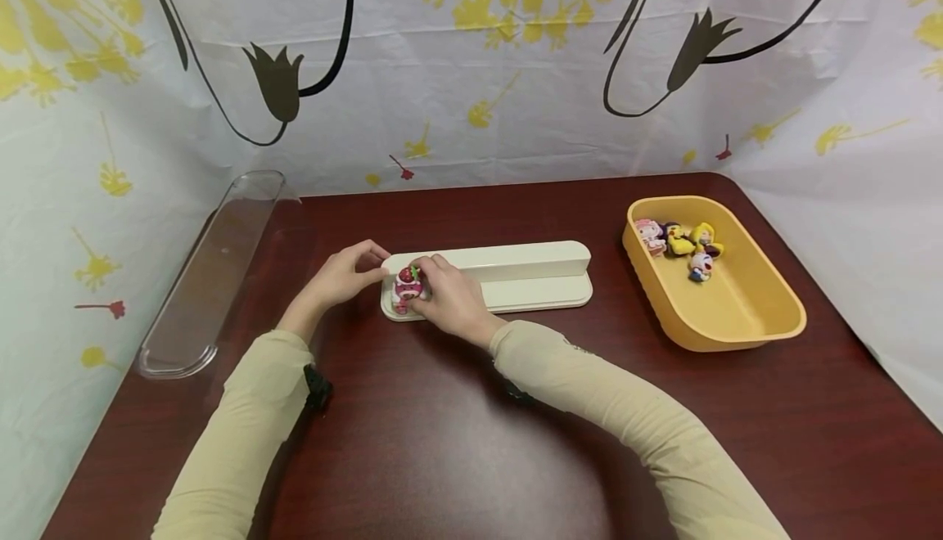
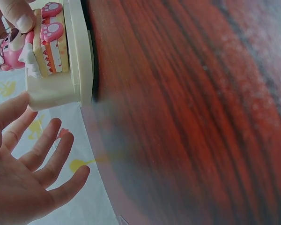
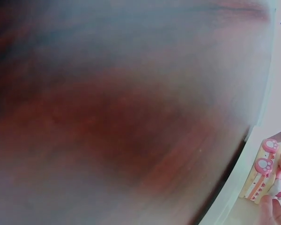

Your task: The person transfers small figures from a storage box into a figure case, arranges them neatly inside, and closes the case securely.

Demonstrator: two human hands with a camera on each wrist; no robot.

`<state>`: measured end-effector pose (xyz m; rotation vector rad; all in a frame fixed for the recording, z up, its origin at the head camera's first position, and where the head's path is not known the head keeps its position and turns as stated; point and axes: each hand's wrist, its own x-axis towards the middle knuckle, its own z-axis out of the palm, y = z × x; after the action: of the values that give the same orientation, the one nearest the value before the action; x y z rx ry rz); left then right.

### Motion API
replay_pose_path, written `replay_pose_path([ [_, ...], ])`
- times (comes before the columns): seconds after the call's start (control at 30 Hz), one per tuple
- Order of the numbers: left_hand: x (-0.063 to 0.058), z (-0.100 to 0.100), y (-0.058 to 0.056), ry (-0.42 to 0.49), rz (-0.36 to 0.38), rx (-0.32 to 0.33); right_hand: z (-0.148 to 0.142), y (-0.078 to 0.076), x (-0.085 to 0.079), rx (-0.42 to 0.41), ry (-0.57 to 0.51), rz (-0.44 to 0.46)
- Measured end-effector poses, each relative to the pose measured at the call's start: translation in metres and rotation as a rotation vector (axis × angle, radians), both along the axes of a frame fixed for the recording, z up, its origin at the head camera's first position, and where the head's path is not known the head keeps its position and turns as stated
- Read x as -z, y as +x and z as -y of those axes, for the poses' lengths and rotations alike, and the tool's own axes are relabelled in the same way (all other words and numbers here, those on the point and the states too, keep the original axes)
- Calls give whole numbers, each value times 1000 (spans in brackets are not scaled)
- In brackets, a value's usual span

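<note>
At center left, our right hand point(image 1: 451, 299) is pinching, apparently seating, a bear figurine point(image 1: 407, 287), our left hand point(image 1: 339, 280) spread. Release is likely pending.

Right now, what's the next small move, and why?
Probably ease the right hand off the pink figurine it pinches: the figurine's cake-shaped base appears to sit on the white stand, near its left end, where the left hand touches the stand and could steady it.
</note>
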<state>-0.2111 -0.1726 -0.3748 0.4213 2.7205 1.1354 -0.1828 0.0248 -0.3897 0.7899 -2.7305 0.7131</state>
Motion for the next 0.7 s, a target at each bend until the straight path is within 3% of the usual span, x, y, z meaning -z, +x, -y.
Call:
replay_pose_path([
  [0.3, 3, -9, -6, -3, 13, 17, -30, -6, -17, 23, -52, 55],
  [0.53, 4, -10, -8, -15, 29, 21, -67, -18, -45, 90, -98, 46],
  [0.7, 4, 4, -1, -18, 6, 18, -81, -26, -73, 112, -87, 33],
])
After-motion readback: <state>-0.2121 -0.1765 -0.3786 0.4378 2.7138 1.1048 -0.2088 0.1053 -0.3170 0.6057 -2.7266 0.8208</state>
